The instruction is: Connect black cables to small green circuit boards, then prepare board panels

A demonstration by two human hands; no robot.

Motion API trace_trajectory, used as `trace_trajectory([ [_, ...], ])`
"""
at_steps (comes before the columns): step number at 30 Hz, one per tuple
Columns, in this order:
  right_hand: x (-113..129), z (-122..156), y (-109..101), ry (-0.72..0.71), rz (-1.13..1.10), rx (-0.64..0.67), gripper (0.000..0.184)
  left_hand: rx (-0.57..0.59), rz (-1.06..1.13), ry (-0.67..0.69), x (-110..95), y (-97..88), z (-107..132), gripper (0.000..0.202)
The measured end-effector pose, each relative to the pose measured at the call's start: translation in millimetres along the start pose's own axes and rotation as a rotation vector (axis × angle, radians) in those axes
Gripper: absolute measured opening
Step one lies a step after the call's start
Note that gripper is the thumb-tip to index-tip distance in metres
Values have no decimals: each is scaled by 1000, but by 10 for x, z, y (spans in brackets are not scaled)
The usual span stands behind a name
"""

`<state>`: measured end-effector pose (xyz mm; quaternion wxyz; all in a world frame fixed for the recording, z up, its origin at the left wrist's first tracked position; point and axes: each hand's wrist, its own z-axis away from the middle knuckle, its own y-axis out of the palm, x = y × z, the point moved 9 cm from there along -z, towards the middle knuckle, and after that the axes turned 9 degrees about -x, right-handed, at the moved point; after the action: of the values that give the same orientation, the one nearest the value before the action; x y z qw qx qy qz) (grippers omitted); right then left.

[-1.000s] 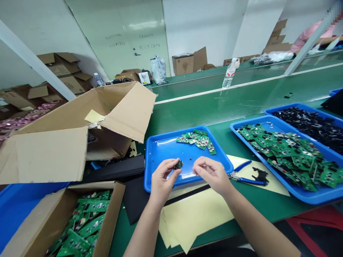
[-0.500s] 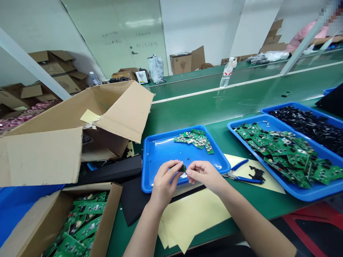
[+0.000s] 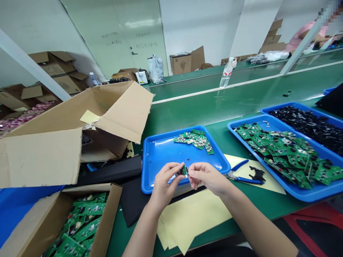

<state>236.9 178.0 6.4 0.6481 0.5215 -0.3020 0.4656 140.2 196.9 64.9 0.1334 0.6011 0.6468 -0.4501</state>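
Observation:
My left hand (image 3: 166,182) grips a small green circuit board (image 3: 182,171) between thumb and fingers, over the front part of a blue tray (image 3: 160,162). Close beside it on the right, my right hand (image 3: 203,174) is closed in a pinch. A tiny dark piece shows at its fingertips, too small to name. At the back of the same tray lie several green circuit boards (image 3: 197,140) in a loose cluster.
Blue-handled cutters (image 3: 241,176) lie right of the tray beside a black scrap (image 3: 257,175). Another blue tray (image 3: 291,194) is heaped with circuit boards; one behind it holds black parts (image 3: 308,119). Left stand cardboard boxes (image 3: 120,117). Yellow sheets (image 3: 195,217) lie in front.
The circuit board in my left hand has turned so more of its face shows. My right hand has shifted slightly right and down, away from the board.

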Motion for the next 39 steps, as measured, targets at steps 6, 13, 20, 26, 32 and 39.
trace_trajectory([
  [6,-13,-1,19,-26,38,15,30,60,141,-164,127,51,39,29],
  [13,53,-9,4,-123,113,-34,29,30,109,-216,218,24,38,28],
  [20,20,-34,-19,-201,238,-76,26,81,221,-375,264,101,85,28],
  [26,242,15,-120,-596,766,-304,23,168,238,-467,278,231,132,27],
  [32,435,224,32,-991,989,-363,15,177,620,-810,375,370,282,36],
  [39,422,232,116,-1094,973,-290,20,133,770,-984,415,423,360,37],
])
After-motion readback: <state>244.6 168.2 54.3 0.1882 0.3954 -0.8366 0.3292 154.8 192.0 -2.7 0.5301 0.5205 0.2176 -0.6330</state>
